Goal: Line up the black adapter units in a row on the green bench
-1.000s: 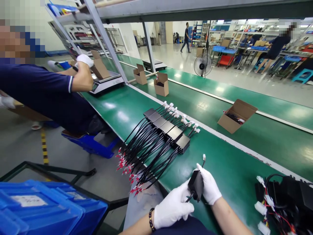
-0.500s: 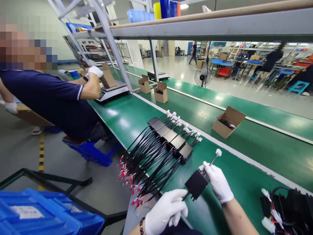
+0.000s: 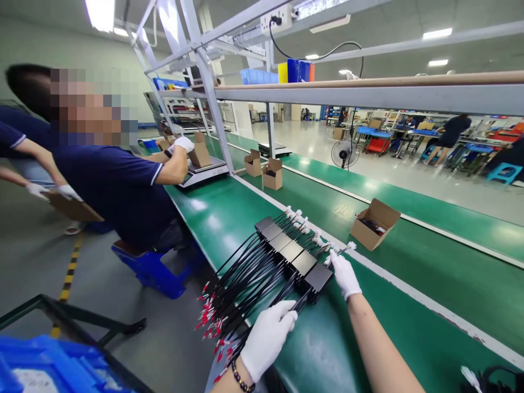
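Observation:
A row of several flat black modules lies on the green belt, black leads with red tips fanning left over the edge and white plugs to the right. The nearest module sits at the row's near end. My left hand, in a white glove, is closed on that module's black leads. My gloved right hand pinches its short lead, which ends in a white plug.
A seated co-worker leans over a scale bearing a cardboard box. Open cartons stand on the belt. A blue stool, a blue bin, a fan and a wire pile surround me.
Both hands carried the black module forward from near my body and laid it at the near end of the row. The camera tilted upward.

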The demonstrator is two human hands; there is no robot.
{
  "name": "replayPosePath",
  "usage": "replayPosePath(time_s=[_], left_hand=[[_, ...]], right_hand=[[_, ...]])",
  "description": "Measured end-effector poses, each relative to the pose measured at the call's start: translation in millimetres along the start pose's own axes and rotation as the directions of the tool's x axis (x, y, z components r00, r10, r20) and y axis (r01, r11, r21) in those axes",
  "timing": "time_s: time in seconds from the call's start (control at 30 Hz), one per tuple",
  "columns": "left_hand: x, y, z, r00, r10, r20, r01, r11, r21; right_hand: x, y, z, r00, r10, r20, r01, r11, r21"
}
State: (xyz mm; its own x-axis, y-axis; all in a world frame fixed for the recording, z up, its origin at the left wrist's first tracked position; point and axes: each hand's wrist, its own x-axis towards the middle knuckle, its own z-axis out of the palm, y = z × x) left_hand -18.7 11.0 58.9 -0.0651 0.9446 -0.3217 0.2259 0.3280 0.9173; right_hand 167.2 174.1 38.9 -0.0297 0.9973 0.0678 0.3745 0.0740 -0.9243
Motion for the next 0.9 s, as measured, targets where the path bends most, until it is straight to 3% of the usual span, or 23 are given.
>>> replayPosePath(time_s=[0.27, 0.43, 0.53, 0.77, 0.9], left_hand=[[11, -26, -4, 0.986, 0.111, -0.122, -0.065, 0.941, 0.331], [12, -38, 2, 0.983, 0.129, -0.129, -0.057, 0.89, 0.453], [11, -48, 7, 0.97, 0.204, -0.136, -0.115, 0.868, 0.483], [16, -67, 13, 0.887, 0.434, -0.157, -0.26, 0.75, 0.608], [3, -60, 12, 0.804, 0.58, -0.134, -0.345, 0.638, 0.688]], right_hand=[[7, 14, 2, 0.993, 0.007, -0.12, -0.013, 0.999, -0.049], [-27, 32, 11, 0.97, 0.031, -0.243, -0.032, 0.999, -0.004], [-52, 43, 21, 0.974, 0.033, -0.226, -0.028, 0.999, 0.025], [-52, 34, 30, 0.984, -0.003, -0.177, 0.008, 1.0, 0.029], [-49, 16, 23, 0.976, -0.045, -0.213, 0.042, 0.999, -0.02]])
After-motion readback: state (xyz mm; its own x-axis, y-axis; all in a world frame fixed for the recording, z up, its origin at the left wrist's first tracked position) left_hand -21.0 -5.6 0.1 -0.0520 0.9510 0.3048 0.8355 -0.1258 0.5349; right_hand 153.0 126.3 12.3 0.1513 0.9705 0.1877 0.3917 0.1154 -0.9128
